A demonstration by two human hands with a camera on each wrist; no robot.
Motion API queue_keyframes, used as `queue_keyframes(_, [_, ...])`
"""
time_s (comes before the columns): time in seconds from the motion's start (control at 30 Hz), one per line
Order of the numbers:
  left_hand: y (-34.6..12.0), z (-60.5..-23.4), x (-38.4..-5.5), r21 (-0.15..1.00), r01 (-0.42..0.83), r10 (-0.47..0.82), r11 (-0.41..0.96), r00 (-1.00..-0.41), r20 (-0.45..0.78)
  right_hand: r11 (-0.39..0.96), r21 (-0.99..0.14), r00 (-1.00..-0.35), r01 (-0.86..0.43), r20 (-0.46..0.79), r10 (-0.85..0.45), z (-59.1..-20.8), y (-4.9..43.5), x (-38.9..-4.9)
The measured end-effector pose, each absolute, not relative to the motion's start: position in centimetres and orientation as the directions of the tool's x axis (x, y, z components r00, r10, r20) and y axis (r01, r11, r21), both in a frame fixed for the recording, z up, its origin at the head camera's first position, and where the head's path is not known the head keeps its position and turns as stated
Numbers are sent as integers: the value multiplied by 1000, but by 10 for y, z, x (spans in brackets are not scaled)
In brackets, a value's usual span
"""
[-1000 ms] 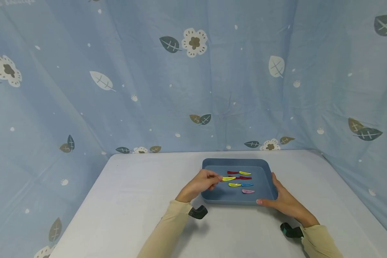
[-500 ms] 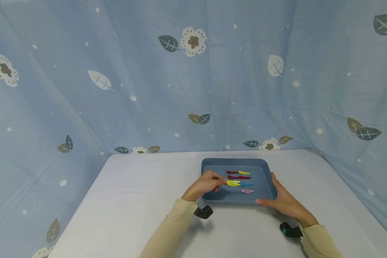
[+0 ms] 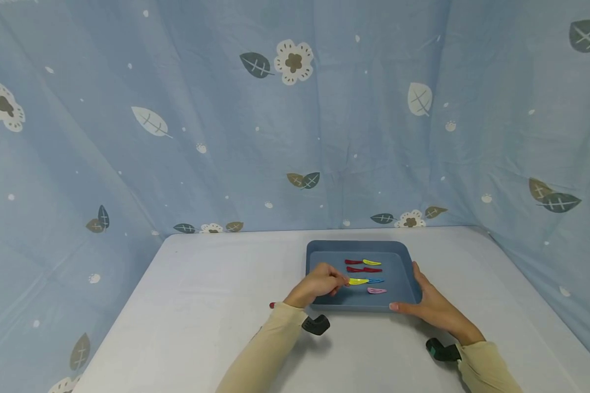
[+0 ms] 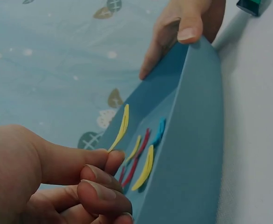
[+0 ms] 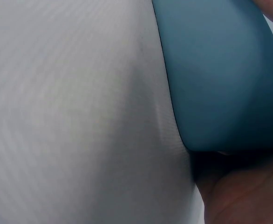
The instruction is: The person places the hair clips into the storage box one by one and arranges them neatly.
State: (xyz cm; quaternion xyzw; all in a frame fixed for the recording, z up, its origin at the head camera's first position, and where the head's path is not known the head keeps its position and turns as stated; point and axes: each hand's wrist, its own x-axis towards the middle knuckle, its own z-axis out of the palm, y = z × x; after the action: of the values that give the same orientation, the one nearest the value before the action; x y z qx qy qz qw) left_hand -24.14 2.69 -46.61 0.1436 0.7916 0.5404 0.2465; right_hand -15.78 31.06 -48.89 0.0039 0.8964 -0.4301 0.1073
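My left hand (image 3: 323,283) pinches a yellow snap hair clip (image 4: 121,130) by one end, between thumb and index finger. The clip is over the blue-grey tray (image 3: 354,308), and in the head view it overlaps another yellow clip (image 4: 145,170) lying there beside a blue clip (image 3: 376,280). Farther back lie a row of red clips (image 3: 365,269) and a row with a red clip (image 3: 352,262) and a yellow clip (image 3: 372,262). One pink clip (image 3: 377,291) lies nearest the front. My right hand (image 3: 437,309) grips the tray's right front corner, thumb on the front rim, fingers along the side.
The tray sits on a white-covered table (image 3: 211,273). A small red thing (image 3: 272,305) peeks out beside the left sleeve. Behind the table hangs a blue curtain (image 3: 216,136) with leaf and flower prints. Each wrist carries a black camera.
My left hand has moved right and slightly toward the front with the yellow clip, from near the red row to the yellow-and-blue row. The right hand stays on the tray.
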Motion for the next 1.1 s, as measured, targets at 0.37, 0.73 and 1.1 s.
queue_keyframes(0.37, [31,-472,-242,907,-27,489,420,-835,-251,633,-769,-978,92,-190,-89,-489,311,-158])
queue_keyframes(0.73, [35,-472,-239,871,5,450,490,-858,-248,632,-770,-979,88,-184,-87,-490,311,-158])
queue_keyframes(1.1, [38,-471,-238,850,46,446,525,-865,-229,646,-759,-982,78,-170,-81,-490,311,-157])
